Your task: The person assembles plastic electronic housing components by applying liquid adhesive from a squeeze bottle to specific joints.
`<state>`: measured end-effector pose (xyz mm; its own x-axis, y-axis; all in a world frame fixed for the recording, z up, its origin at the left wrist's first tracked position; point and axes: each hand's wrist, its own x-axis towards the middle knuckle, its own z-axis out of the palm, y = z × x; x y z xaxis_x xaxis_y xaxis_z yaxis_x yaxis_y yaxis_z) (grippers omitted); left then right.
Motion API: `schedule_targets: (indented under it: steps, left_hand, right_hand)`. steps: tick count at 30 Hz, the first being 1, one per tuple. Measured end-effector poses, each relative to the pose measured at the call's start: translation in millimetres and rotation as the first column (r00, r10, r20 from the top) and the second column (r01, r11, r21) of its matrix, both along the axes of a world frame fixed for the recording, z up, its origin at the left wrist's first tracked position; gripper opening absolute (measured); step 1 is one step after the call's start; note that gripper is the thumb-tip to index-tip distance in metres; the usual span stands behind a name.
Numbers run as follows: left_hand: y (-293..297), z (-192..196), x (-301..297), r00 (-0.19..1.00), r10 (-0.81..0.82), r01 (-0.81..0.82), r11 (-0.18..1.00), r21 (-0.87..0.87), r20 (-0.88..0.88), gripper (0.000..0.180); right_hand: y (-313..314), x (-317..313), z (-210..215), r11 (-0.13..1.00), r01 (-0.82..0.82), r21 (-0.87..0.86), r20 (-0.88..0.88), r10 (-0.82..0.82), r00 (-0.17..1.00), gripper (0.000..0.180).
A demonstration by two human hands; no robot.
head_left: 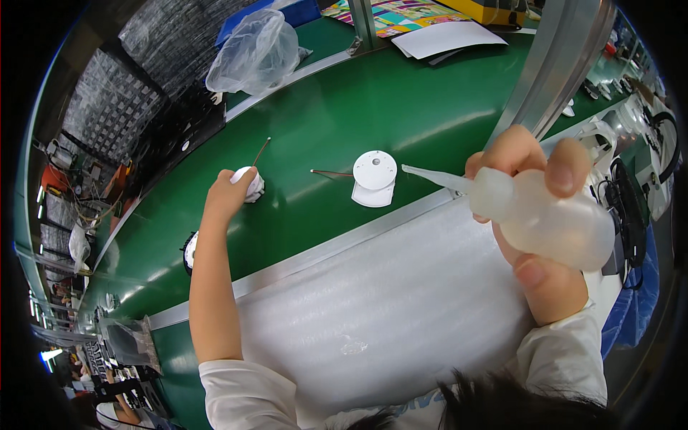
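Note:
My right hand (534,165) is wrapped round a translucent squeeze bottle (559,222), raised and tilted so its long thin nozzle points left. The nozzle tip is close to a white round disc-shaped part (375,170), which rests on a white flat-ended piece (372,195) on the green work surface. A thin reddish wire runs left from this part. Farther left, my left hand (228,195) grips another white round part (254,185) with a similar wire; the fingers partly cover it. Beside my left forearm a white disc with a black rim (190,252) is half hidden.
A metal rail (337,247) borders the green surface (315,107) on my side, with a pale sheet (387,301) nearer me. A metal post (552,64) rises at the right. White paper (450,39) and a clear plastic bag (256,51) lie at the back.

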<state>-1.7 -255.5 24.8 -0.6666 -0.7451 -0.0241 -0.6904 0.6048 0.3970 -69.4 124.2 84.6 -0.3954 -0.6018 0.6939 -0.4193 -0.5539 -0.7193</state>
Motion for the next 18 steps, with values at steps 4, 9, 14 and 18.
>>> schedule_targets:
  steps: [4, 9, 14, 18]
  left_hand:
    - [1.2, 0.7, 7.9, 0.999, -0.049, 0.047, 0.994, 0.096, 0.013, 0.069]
    - [16.4, 5.3, 9.5, 0.955, -0.286, 0.279, 0.956, 0.088, 0.083, 0.067]
    - [9.4, 4.2, 2.7, 0.897, -0.434, 0.434, 0.901, 0.023, 0.085, 0.072]
    - [18.5, 19.9, -5.7, 0.895, -0.423, 0.404, 0.903, 0.147, 0.142, 0.069]
  right_hand:
    - [-3.8, -2.1, -4.7, 0.988, -0.079, -0.131, 0.158, 0.099, 0.982, 0.061]
    - [-3.7, -6.3, -6.4, 0.976, -0.157, -0.153, 0.280, 0.195, 0.940, 0.061]
    - [-3.0, 0.7, -0.9, 0.979, -0.149, -0.142, 0.452, 0.198, 0.870, 0.060]
    - [-6.7, 4.5, 0.7, 0.981, -0.126, -0.146, 0.486, 0.182, 0.855, 0.059]
